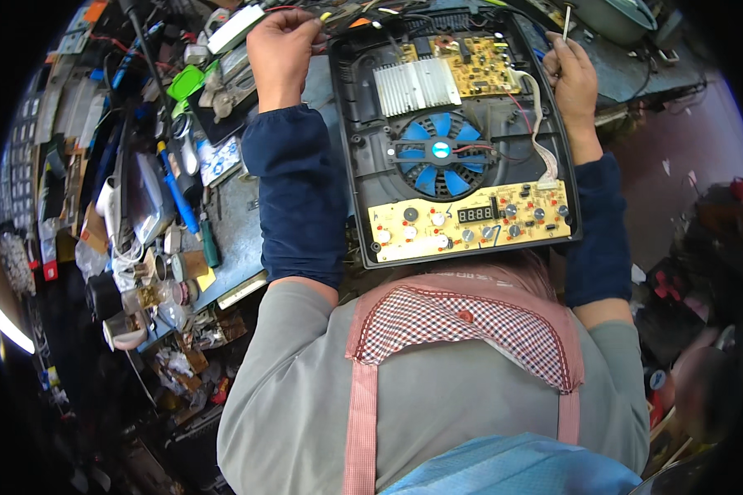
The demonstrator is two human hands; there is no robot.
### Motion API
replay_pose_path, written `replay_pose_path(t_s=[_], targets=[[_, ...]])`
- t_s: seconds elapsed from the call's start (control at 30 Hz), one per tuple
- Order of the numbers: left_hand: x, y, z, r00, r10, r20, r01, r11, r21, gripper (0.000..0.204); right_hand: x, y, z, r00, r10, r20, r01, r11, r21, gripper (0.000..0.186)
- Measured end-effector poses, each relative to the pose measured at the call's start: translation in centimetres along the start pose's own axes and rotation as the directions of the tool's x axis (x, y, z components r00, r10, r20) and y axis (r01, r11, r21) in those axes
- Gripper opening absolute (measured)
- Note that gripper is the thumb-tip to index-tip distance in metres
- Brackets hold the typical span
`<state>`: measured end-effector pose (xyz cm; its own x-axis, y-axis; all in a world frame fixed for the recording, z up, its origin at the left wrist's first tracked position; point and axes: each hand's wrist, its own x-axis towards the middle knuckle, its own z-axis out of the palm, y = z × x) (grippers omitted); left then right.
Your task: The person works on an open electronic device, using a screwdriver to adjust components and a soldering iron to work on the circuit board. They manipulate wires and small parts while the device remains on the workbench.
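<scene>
An opened induction cooker base [363, 186] leans against my front, its black shell showing the parts inside. Within it are a finned heat sink [404, 89], a yellow circuit board [491, 66], a blue-bladed fan [440, 150] and a control board [470, 223] along the near edge. My left hand [285, 54] is by the far left corner, fingers pinched together; what they hold, if anything, I cannot make out. At the far right corner, my right hand [571, 78] is closed around a thin metal rod [567, 21] that points up.
Tools and scraps crowd the bench on the left, among them a blue-handled tool [182, 198], a green-handled screwdriver [210, 243] and a bright green piece [186, 83]. A grey bowl-shaped vessel [615, 18] stands at the far right. The bench edge [243, 291] runs beside my left arm.
</scene>
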<state>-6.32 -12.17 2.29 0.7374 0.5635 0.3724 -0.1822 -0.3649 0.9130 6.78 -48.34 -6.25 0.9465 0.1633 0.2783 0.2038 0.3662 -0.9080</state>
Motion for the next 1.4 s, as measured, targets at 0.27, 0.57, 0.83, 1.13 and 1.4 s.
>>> replay_pose_path(t_s=[0.27,0.57,0.83,1.13,1.4], targets=[[-1.7,1.0,3.3,0.905,0.231,0.358,-0.274,0.959,0.075,0.018,-0.9,-9.9,1.8,0.985,-0.155,-0.080,0.162,0.983,0.085,0.032],[-2.7,2.9,2.8,0.839,0.245,0.486,-0.192,0.969,-0.156,0.026,0.9,-13.1,13.9,0.845,-0.337,0.414,0.328,0.940,0.096,0.011],[-2.9,3.3,2.6,0.921,0.150,0.359,-0.050,0.961,-0.273,0.013,3.2,-10.8,16.8,0.789,-0.402,0.465,0.410,0.908,0.090,0.008],[-2.4,3.7,2.1,0.896,0.081,0.437,-0.038,0.994,-0.106,0.023,2.5,-10.4,17.2,0.795,-0.366,0.484,0.385,0.921,0.062,0.010],[-2.1,1.2,1.7,0.883,0.222,0.414,-0.181,0.974,-0.136,0.028,2.5,-10.1,17.4,0.807,-0.295,0.511,0.309,0.949,0.060,0.010]])
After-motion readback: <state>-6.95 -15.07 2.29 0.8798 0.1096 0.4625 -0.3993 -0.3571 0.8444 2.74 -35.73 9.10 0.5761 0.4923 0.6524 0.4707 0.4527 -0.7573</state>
